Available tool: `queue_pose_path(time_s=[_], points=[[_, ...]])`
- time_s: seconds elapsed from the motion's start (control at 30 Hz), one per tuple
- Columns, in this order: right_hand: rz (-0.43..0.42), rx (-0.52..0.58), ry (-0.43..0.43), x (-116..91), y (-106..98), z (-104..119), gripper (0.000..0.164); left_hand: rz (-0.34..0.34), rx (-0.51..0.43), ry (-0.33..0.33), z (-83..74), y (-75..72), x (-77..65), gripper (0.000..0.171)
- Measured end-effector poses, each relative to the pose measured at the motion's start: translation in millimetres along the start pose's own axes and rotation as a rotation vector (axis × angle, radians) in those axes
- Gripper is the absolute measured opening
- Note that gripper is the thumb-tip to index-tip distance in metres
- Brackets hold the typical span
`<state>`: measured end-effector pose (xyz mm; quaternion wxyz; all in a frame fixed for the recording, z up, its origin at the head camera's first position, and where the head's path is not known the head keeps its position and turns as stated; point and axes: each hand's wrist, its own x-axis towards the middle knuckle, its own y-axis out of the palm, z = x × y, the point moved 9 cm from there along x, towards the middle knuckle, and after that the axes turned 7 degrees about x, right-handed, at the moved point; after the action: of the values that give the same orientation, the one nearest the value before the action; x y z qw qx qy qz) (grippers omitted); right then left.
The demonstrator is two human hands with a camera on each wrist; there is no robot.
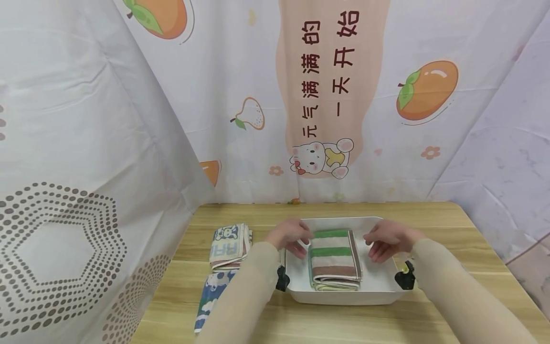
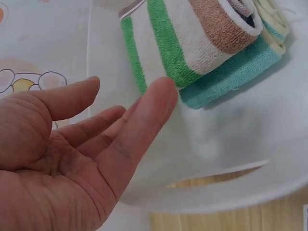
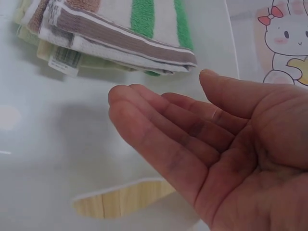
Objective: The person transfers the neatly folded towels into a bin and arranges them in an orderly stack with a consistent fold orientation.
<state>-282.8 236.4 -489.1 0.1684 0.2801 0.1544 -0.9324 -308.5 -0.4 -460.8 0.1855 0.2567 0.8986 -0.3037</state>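
Note:
A folded towel with green, white and brown stripes [image 1: 333,258] lies in a white bin [image 1: 343,298], on top of a folded teal and yellow towel [image 2: 236,74]. My left hand [image 1: 294,236] is over the bin's left side, its fingers loosely bent and apart from the towels. Over the right side hovers my right hand [image 1: 386,239], palm turned inward and holding nothing. In the right wrist view, a small white label [image 3: 65,65] sticks out from the stack. Both wrist views show a slot-shaped handle hole in the bin's wall.
Left of the bin, a folded white towel with blue print [image 1: 229,246] lies on the wooden table [image 1: 335,325]. A blue patterned towel [image 1: 212,291] is in front of it, partly covered by the left sleeve. A printed curtain [image 1: 240,157] hangs behind the table.

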Motion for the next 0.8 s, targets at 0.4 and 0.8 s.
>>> queue_pose_path(time_s=[0.4,0.8], points=[[0.014,0.016,-0.001,-12,-21,1,0.039,0.074,-0.061,0.048,-1.1,-12.1,-8.5,0.031],[0.043,0.096,-0.052,-21,-38,2,0.042,0.079,-0.063,0.047,6.0,-26.1,-18.8,0.027]])
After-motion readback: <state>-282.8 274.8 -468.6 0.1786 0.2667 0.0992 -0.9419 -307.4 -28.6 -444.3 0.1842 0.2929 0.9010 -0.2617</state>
